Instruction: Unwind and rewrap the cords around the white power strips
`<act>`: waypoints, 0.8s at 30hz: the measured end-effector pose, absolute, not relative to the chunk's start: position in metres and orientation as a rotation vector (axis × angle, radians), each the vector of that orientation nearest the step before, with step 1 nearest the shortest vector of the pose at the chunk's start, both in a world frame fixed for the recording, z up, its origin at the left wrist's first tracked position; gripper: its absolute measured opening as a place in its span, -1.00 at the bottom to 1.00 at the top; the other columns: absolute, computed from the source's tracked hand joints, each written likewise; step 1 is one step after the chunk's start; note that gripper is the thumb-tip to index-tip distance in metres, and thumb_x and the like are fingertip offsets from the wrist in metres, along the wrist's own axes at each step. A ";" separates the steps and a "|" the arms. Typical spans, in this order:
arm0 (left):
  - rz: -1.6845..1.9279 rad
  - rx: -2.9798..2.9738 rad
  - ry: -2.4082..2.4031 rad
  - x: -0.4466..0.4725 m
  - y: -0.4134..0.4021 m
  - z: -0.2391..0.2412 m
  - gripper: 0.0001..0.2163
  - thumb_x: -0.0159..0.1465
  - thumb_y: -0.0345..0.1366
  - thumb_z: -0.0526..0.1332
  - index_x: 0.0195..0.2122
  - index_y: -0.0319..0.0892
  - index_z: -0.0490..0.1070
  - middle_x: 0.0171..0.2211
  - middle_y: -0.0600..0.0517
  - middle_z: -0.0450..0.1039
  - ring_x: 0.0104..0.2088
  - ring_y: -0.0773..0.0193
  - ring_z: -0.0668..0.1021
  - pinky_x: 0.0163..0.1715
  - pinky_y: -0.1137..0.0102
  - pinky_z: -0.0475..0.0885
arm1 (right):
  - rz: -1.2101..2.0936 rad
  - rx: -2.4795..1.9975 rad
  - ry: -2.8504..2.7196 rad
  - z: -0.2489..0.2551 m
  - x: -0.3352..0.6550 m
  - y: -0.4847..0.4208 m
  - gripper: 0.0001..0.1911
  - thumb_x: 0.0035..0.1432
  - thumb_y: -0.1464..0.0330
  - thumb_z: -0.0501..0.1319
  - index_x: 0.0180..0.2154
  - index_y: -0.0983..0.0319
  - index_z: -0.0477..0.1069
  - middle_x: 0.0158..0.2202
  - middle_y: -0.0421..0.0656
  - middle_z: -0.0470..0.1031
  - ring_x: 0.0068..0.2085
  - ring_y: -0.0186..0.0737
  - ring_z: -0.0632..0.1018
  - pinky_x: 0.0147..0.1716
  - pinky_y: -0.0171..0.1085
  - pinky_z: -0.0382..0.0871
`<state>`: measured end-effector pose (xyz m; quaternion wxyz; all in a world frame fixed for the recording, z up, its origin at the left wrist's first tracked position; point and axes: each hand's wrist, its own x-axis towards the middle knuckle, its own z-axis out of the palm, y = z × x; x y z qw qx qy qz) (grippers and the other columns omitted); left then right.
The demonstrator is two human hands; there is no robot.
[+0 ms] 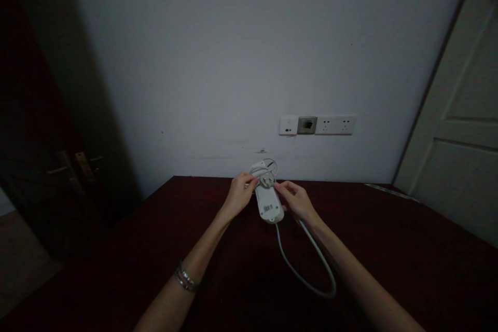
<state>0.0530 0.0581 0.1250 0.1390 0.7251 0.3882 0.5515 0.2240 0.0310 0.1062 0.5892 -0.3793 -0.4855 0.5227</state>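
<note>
A white power strip is held above the dark red table, its underside facing me. Its white cord loops down under my right forearm and coils again at the top end of the strip. My left hand pinches the white plug and cord at that top end. My right hand grips the strip's right side, fingers closed on it. My left wrist carries silver bracelets.
On the white wall behind the table sits a row of sockets. A dark wooden door with metal handles stands at the left. A white door is at the right.
</note>
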 end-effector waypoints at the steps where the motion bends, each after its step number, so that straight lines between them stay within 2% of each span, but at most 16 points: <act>1: 1.548 2.120 1.095 0.054 0.060 0.123 -0.83 0.17 -0.31 0.14 -0.50 -0.20 0.47 -0.39 -0.03 0.44 -0.30 0.24 0.47 -0.21 0.35 0.35 | 1.209 -0.888 -1.124 0.104 0.224 0.032 -0.60 -0.19 0.10 0.36 -0.52 0.25 0.28 -0.56 -0.26 0.36 -0.53 -0.38 0.41 -0.66 -0.40 0.38; 5: 1.530 2.143 1.024 0.062 0.064 0.112 -0.87 0.18 -0.38 0.14 -0.36 -0.21 0.49 -0.21 -0.10 0.45 -0.15 0.20 0.47 -0.12 0.29 0.35 | 1.230 -0.878 -1.052 0.102 0.223 0.033 -0.61 -0.21 0.13 0.37 -0.52 0.25 0.28 -0.52 -0.25 0.38 -0.48 -0.35 0.43 -0.62 -0.36 0.43; 9: 1.457 2.316 0.960 0.061 0.062 0.111 -0.87 0.17 -0.44 0.13 -0.32 -0.21 0.47 -0.09 -0.13 0.40 -0.07 0.18 0.44 -0.05 0.24 0.32 | 1.286 -0.852 -1.057 0.105 0.224 0.031 -0.61 -0.25 0.16 0.39 -0.52 0.25 0.26 -0.54 -0.27 0.39 -0.49 -0.34 0.45 -0.60 -0.33 0.43; 16: 1.560 2.427 1.024 0.051 0.058 0.115 -0.83 0.25 -0.40 0.03 -0.22 -0.16 0.40 -0.25 -0.08 0.45 -0.20 0.19 0.48 -0.15 0.27 0.35 | 1.256 -0.883 -1.175 0.107 0.228 0.033 -0.59 -0.27 0.16 0.40 -0.58 0.27 0.25 -0.55 -0.24 0.40 -0.48 -0.30 0.48 -0.58 -0.29 0.48; 20: 1.528 2.527 1.101 0.055 0.053 0.115 -0.79 0.23 -0.47 0.00 -0.19 -0.19 0.37 -0.22 -0.13 0.44 -0.16 0.14 0.46 -0.12 0.24 0.33 | 1.266 -0.893 -1.259 0.104 0.225 0.033 -0.58 -0.27 0.14 0.39 -0.58 0.26 0.25 -0.58 -0.26 0.35 -0.47 -0.28 0.47 -0.55 -0.20 0.54; 24: 1.485 2.535 1.201 0.059 0.047 0.118 -0.75 0.18 -0.52 0.00 -0.16 -0.21 0.34 -0.23 -0.14 0.43 -0.17 0.13 0.46 -0.12 0.22 0.33 | 1.212 -0.918 -1.233 0.105 0.220 0.028 -0.56 -0.24 0.11 0.38 -0.52 0.24 0.22 -0.59 -0.30 0.30 -0.49 -0.31 0.45 -0.61 -0.22 0.53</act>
